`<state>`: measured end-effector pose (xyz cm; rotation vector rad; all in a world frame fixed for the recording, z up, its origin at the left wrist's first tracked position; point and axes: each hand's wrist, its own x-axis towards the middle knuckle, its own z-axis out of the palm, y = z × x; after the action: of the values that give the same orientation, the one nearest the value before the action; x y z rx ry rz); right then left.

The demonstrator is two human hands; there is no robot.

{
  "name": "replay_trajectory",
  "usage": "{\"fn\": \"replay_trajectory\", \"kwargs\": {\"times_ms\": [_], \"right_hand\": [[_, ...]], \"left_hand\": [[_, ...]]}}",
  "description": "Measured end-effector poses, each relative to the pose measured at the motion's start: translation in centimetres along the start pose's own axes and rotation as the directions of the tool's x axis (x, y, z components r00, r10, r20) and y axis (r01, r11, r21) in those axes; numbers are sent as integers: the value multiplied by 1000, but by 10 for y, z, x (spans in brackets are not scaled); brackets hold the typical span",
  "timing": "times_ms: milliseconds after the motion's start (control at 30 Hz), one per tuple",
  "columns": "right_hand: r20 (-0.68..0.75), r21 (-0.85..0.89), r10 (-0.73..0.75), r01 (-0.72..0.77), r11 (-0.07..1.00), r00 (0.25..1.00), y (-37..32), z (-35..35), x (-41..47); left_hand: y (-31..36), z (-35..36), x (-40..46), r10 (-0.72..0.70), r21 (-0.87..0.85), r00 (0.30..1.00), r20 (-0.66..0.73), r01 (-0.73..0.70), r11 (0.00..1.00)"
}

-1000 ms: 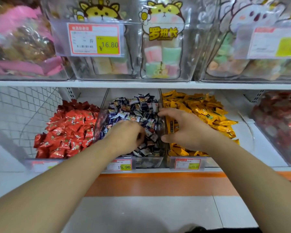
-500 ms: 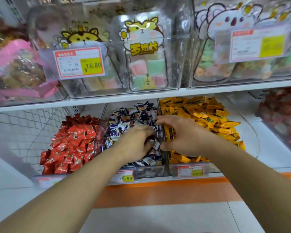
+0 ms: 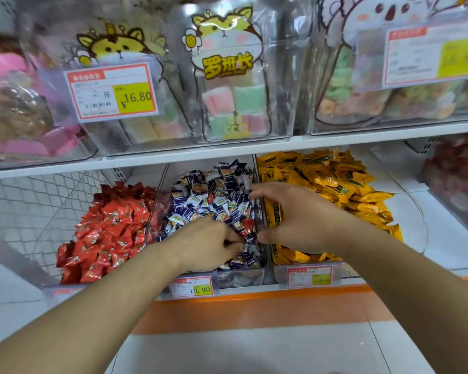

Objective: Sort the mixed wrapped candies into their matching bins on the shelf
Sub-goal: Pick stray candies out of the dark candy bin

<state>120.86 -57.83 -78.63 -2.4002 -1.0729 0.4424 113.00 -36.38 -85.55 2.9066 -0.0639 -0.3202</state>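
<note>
Because a stray red candy lies among the blue-wrapped candies in the middle bin, it is pinched by the left hand, apparently for the red-candy bin alongside. Curled fingers of the right hand are spread over the pile, nothing visibly held.

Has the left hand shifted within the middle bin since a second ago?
Yes. The left hand moved slightly rightward over the dark-blue wrapped candies, toward the clear divider beside the yellow candies.
</note>
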Motion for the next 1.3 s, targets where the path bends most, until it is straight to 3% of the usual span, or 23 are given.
{"fn": "replay_trajectory", "kwargs": {"times_ms": [100,233,367,700,1033,1300], "right_hand": [[2,2,0,0,1000,1000,1,1,1],[12,10,3,-3,1000,1000,1,1,2],[7,8,4,-4,1000,1000,0,1,2],[-4,3,-5,5,1000,1000,1,1,1],[8,2,-13,13,1000,1000,1,1,0],[6,-1,-18,18,1000,1000,2,2,1]], "left_hand": [[6,0,5,-40,-150,994,-105,24,988],[8,12,27,-110,-185,957,-270,60,981],[9,23,47,-187,-158,942,-279,147,976],[11,28,53,-200,-41,944,-263,196,980],[10,27,41,-146,-182,928,-343,87,979],[11,27,36,-122,-164,926,-358,67,984]]}}
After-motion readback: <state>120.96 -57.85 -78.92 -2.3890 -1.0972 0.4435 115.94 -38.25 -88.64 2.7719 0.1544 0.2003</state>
